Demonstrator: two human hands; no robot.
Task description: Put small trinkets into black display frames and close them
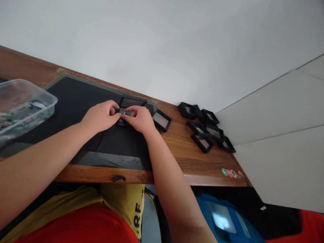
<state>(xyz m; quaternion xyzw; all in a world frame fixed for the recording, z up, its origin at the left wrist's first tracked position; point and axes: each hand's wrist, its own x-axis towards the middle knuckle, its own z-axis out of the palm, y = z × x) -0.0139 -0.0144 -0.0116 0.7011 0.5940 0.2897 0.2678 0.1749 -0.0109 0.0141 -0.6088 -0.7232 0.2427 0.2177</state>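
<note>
Near the centre of the frame, the left hand [102, 115] and the right hand [138, 118] meet over an open black box [123, 123] on a black mat [83, 101]. The fingers of both are bent, thumb and forefinger slightly apart, with the thumb tips close together; a small pale item [124, 113] shows at the right hand's fingers, but whether they grip it cannot be told. The box's raised lid [132, 102] has a clear window and stands just behind the hands. Just right of them, a windowed black frame [162, 120] lies partly over the mat's edge. Further right on the wooden tabletop [177, 145] sits a loose cluster of similar black cases [202, 143], some overlapping. At the left edge of the frame, a clear plastic tub [24, 108] holds small mixed pieces. Round stickers [233, 173] mark the tabletop's lower right.
</note>
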